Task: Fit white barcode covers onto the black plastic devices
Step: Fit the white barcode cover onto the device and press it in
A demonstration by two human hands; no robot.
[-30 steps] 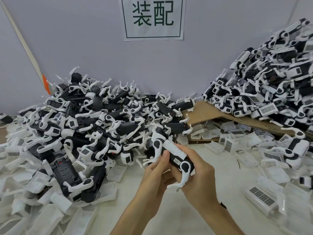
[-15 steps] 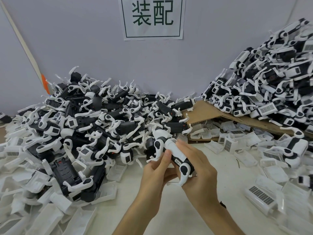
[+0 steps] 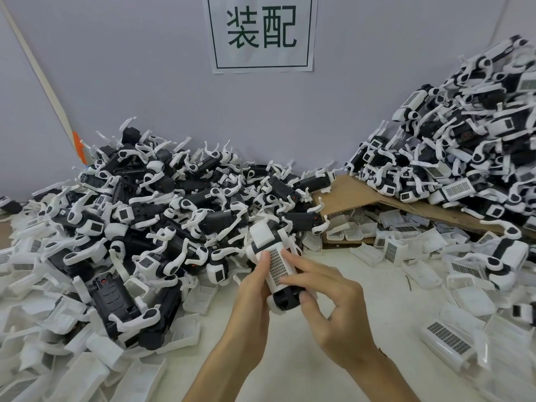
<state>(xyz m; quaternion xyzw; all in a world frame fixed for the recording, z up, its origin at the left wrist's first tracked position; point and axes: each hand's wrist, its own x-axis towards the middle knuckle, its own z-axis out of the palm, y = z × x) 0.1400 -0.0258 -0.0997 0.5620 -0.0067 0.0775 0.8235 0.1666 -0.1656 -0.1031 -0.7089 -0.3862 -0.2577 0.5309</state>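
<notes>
hands meet at lower centre of the head view: left hand (image 3: 251,300) and right hand (image 3: 330,297) both clamp one black device (image 3: 285,298), its white barcode cover (image 3: 277,266) facing up between the thumbs. device heaps at left (image 3: 150,216) and upper right (image 3: 464,152) are too many to count.

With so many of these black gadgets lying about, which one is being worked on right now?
The device held above the table between the left hand and right hand; a white barcode cover faces up on it, while the others lie untouched in heaps.
</notes>
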